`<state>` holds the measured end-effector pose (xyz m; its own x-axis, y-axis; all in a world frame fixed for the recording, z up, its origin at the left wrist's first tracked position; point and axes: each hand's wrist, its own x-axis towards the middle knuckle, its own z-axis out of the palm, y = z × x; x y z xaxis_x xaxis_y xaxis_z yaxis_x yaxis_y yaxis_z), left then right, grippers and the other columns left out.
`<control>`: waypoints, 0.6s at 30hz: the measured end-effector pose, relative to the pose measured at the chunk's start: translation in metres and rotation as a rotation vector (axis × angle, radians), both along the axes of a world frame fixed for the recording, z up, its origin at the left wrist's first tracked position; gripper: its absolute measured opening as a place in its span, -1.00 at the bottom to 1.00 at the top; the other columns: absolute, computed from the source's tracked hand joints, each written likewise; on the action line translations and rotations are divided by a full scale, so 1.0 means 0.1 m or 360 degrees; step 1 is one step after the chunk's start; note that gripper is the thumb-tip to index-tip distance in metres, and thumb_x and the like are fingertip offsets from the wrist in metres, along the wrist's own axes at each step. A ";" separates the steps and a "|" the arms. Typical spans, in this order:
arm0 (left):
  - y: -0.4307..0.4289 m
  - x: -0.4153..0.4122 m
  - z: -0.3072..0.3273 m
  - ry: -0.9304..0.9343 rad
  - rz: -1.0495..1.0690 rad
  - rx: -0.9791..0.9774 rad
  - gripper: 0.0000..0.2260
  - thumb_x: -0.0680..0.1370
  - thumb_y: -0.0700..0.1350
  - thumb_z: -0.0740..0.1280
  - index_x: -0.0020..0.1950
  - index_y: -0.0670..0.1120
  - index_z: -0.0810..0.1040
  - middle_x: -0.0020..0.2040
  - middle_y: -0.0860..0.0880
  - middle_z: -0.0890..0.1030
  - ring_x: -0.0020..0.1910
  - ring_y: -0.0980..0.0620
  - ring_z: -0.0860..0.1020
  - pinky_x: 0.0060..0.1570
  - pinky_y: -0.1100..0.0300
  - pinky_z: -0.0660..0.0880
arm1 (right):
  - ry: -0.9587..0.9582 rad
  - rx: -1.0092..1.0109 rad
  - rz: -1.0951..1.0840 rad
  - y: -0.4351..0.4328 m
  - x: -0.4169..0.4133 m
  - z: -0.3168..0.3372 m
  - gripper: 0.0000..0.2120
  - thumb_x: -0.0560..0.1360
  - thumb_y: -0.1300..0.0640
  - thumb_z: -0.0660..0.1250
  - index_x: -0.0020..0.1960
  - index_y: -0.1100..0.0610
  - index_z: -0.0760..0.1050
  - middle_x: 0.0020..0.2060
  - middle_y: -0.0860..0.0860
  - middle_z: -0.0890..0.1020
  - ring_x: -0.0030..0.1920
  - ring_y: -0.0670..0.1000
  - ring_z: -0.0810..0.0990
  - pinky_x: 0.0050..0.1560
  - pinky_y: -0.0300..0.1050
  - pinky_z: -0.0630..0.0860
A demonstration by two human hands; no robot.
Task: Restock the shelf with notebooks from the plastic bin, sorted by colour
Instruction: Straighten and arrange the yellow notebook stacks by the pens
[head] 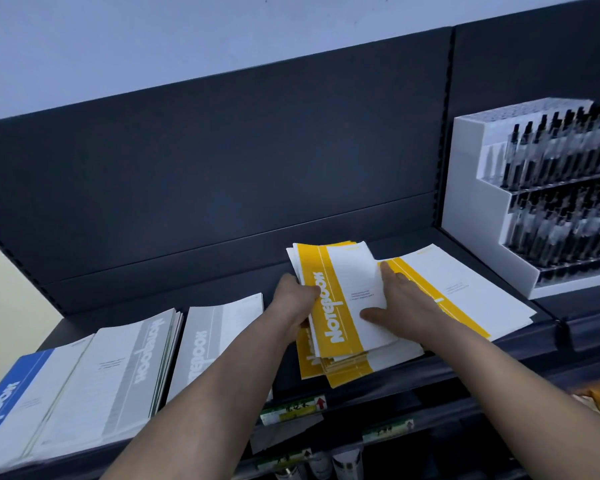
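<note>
- Our left hand point(297, 301) grips the left edge of the yellow notebooks point(329, 317), fingers curled round them.
- Our right hand point(407, 301) presses flat on top, fingers straight.
- They sit on the shelf point(194, 285), between grey notebooks point(215, 337) and another yellow pile point(465, 289).

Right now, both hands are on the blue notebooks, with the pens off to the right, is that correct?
Not quite. The head view shows the left hand and right hand on the yellow notebooks, not blue ones. The blue notebook lies far to the left, untouched. The pens are off to the right, as you say.
</note>
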<state>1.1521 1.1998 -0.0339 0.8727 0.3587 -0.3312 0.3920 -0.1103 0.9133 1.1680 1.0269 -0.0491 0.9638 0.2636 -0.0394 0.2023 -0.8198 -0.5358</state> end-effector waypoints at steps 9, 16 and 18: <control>0.01 -0.11 0.32 -0.0801 -0.0167 -0.0063 -0.88 0.65 -0.22 0.20 0.12 -0.01 0.37 0.06 -0.10 0.63 0.00 -0.08 0.65 -0.01 -0.08 0.62 | -0.0371 0.1008 -0.0125 0.01 0.05 0.38 -0.55 0.60 0.29 0.08 0.45 0.07 0.13 0.18 -0.04 0.48 0.10 -0.01 0.45 -0.05 -0.12 0.36; -0.07 -0.18 0.05 -0.0766 -0.0160 -0.0101 -0.84 0.65 -0.16 0.19 0.21 -0.01 0.33 0.06 0.00 0.59 0.00 0.06 0.61 -0.12 0.17 0.56 | -0.0345 0.1207 -0.0001 0.10 -0.04 0.09 -0.45 0.59 0.32 0.09 0.47 -0.03 0.01 0.37 -0.05 0.34 0.30 0.00 0.39 0.18 -0.10 0.36; -0.10 -0.18 -0.01 -0.0742 -0.0127 -0.0112 -0.84 0.65 -0.15 0.19 0.21 0.01 0.32 0.07 0.01 0.59 0.01 0.07 0.60 -0.13 0.18 0.54 | -0.0346 0.1214 -0.0002 0.13 -0.06 0.00 -0.46 0.59 0.32 0.09 0.47 -0.03 0.03 0.35 -0.02 0.37 0.32 0.03 0.38 0.25 -0.04 0.38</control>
